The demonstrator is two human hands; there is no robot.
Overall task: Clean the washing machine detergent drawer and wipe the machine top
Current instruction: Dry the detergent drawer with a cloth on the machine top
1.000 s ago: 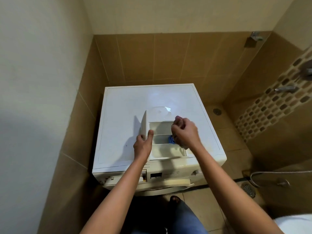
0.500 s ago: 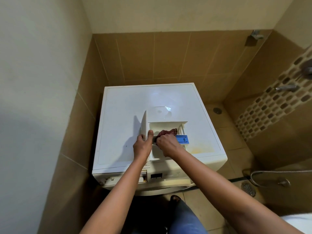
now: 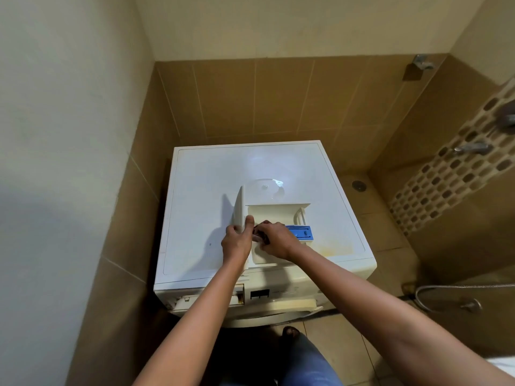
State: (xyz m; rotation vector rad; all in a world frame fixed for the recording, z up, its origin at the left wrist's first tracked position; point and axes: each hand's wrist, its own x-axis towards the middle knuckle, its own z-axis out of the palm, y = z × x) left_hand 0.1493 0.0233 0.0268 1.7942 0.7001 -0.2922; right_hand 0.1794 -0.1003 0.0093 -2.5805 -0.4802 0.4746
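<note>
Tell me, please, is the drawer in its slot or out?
Out: the drawer lies on the machine top, and the front slot looks empty.

One wide-angle head camera (the only view) looks forward and steeply down from close behind the left hand and right hand, with the machine top beyond them.
</note>
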